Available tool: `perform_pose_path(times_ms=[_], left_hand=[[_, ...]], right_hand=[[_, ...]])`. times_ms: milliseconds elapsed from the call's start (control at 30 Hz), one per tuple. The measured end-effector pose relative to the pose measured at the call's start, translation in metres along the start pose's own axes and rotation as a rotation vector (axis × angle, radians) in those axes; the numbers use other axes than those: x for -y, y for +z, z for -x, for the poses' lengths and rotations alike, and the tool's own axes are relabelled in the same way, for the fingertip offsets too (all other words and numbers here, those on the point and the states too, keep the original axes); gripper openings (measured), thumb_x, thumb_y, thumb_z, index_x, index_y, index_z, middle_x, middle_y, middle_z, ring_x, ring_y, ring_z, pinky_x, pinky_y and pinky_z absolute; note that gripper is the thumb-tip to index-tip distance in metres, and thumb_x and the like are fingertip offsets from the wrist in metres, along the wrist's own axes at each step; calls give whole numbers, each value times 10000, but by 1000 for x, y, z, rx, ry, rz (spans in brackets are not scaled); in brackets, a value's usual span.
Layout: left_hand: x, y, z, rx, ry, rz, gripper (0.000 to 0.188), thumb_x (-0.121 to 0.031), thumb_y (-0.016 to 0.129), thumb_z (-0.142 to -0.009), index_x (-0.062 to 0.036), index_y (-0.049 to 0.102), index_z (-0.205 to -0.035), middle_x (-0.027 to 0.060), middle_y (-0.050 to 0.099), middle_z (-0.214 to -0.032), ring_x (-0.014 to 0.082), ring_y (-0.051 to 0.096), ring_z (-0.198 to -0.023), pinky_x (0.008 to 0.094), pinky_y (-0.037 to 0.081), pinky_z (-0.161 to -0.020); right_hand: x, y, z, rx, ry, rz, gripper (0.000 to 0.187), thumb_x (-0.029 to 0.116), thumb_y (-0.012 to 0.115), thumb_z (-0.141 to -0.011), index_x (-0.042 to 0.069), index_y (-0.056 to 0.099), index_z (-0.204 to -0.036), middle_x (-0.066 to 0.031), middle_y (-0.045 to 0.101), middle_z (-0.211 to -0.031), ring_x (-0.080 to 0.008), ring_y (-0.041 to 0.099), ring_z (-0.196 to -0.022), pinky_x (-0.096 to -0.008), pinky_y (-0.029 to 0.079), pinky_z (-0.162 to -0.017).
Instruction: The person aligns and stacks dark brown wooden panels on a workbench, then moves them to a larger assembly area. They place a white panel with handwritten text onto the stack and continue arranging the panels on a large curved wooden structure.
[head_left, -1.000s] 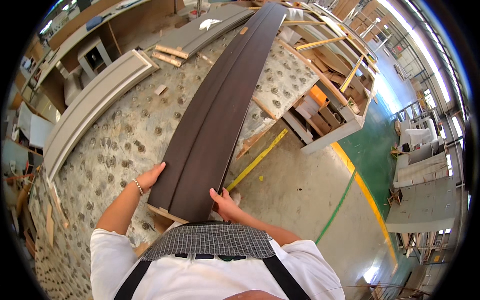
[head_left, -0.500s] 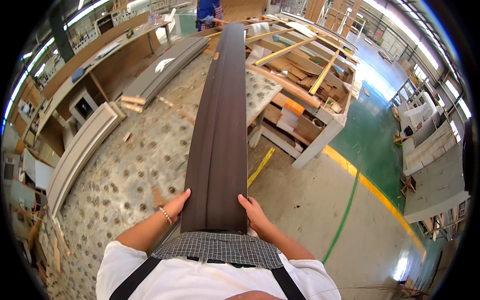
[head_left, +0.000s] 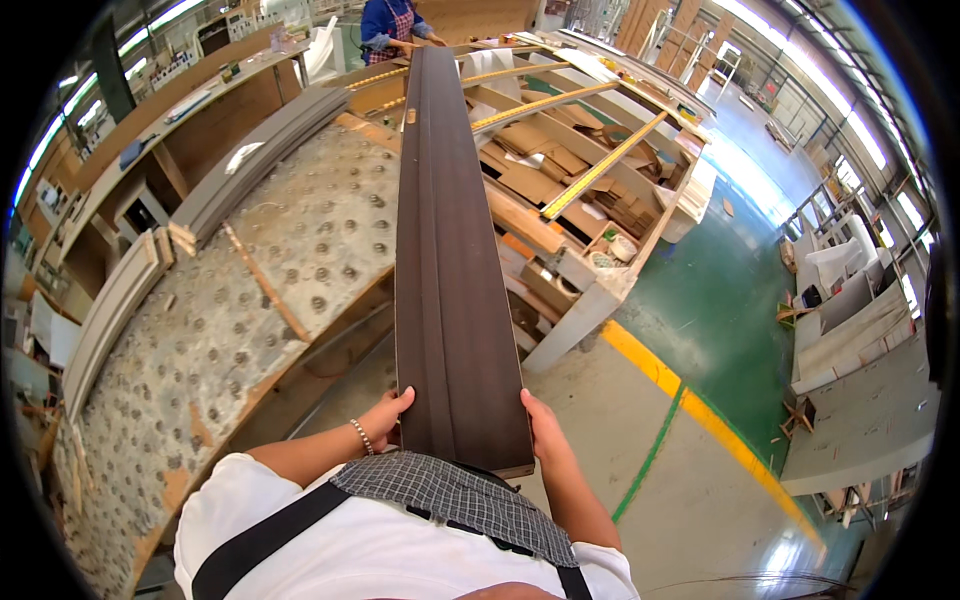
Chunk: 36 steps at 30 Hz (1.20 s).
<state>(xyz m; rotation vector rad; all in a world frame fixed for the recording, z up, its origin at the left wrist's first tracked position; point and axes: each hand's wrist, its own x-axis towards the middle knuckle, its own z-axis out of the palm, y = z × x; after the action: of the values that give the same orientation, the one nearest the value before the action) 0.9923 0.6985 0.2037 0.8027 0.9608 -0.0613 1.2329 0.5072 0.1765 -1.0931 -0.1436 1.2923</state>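
Note:
A long dark brown board [head_left: 450,260] with a lengthwise step along its face stretches away from my waist toward the far side. My left hand [head_left: 382,420] grips its left edge near the close end, thumb on top and fingers hidden beneath. On the opposite edge, my right hand [head_left: 547,425] grips the same way, thumb up against the side. A small light patch [head_left: 410,116] shows near the far left edge of the board. At its far end stands a person in blue sleeves and a checked apron [head_left: 392,25], hands close to the board.
To the left is a worn worktable covered in knobs [head_left: 280,270], with long grey mouldings [head_left: 270,140] along its far edge. Ahead right stands an open wooden frame table [head_left: 570,340] with yellow-topped crossbars [head_left: 605,165] and cardboard scraps [head_left: 530,165] inside. A yellow floor stripe [head_left: 645,358] runs right.
I have shifted right and away from the knobbed table, carrying the board, which now lies over the gap toward the frame table. More of the person at the far end shows.

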Motion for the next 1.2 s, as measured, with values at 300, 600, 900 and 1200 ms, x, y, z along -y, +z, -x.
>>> perform_pose_path(times_ms=[300,600,900,1200], left_hand=[[-65,253,-170,85,-38,140,767,-527,570,-878,-93,180,-1376,175,405,-1328,384,543,-1106,567,509,-844],[-135,506,-339,135,-25,216,587,-532,454,-937,-75,440,-1305,113,498,-1309,321,520,-1161,534,463,-918],[-208,721,-516,-49,30,309,631,-550,396,-947,-48,420,-1329,119,495,-1345,325,480,-1228,548,377,-1016],[-317,919,-669,-209,186,402,592,-578,467,-913,-119,486,-1287,84,562,-1232,262,552,-1097,462,460,-912]], right_hand=[[208,-273,-58,79,172,165,536,431,429,-982,36,455,-1344,-112,589,-1251,-205,586,-1084,-347,451,-930],[303,-614,93,-568,-163,-93,684,541,405,-953,116,237,-1463,-95,455,-1410,-267,395,-1320,-560,224,-1061],[524,-756,-42,-379,-121,-16,685,548,399,-956,81,284,-1442,-136,444,-1408,-275,448,-1266,-441,350,-1016],[754,-908,-228,-248,22,92,712,571,376,-951,84,259,-1457,-146,391,-1438,-302,401,-1299,-502,312,-1038]])
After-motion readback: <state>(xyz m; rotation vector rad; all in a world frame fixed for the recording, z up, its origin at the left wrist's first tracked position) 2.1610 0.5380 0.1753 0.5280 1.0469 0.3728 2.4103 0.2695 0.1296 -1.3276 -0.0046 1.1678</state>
